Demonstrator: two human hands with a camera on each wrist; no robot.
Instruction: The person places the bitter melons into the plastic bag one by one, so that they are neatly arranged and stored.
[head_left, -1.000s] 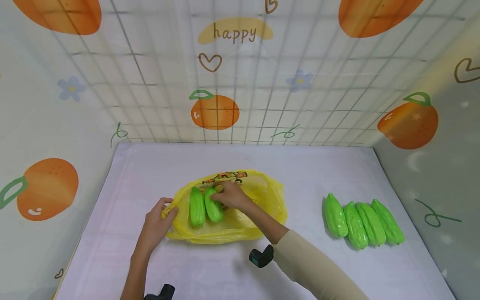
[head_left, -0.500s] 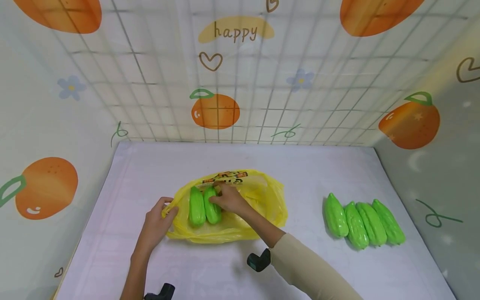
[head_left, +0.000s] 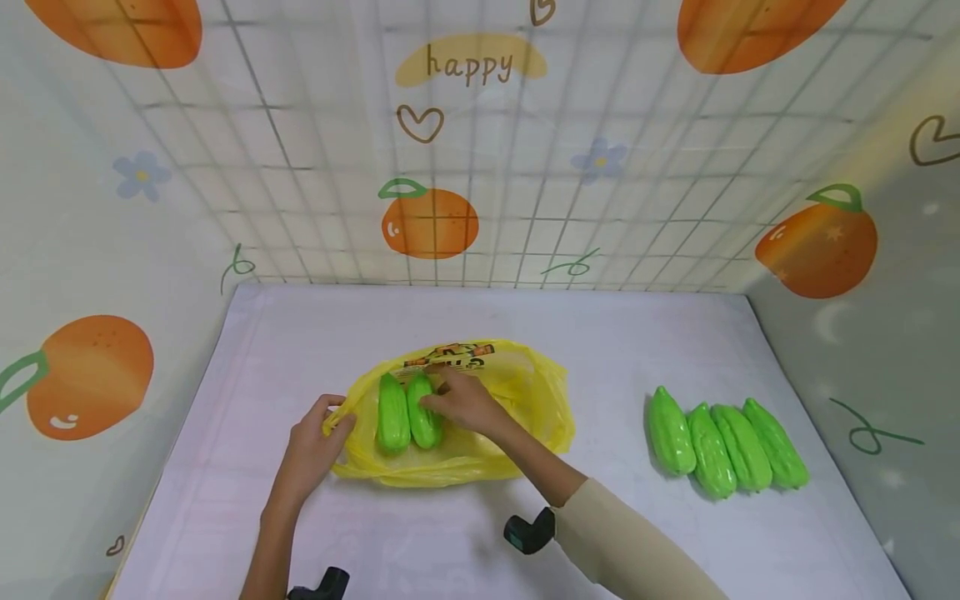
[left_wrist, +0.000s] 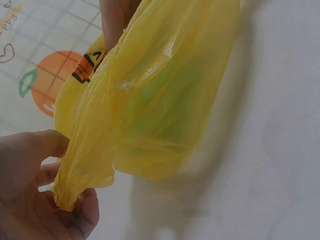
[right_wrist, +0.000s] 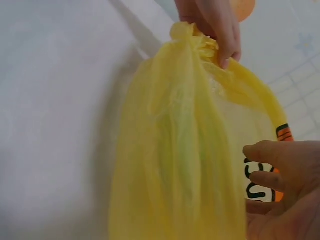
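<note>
Head view: one green gourd (head_left: 425, 423) has shifted left beside another gourd (head_left: 393, 417) in the yellow plastic bag (head_left: 543, 408), so both look placed. Left hand (head_left: 315, 437) pinches the bag's edge; right hand (head_left: 467, 404) has a parted, seemingly empty grip. Four gourds (head_left: 712, 452) lie right.

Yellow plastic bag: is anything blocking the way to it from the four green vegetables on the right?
Nothing visible stands between the green vegetables and the yellow plastic bag, though the right forearm slants over the bag's near right rim.
</note>
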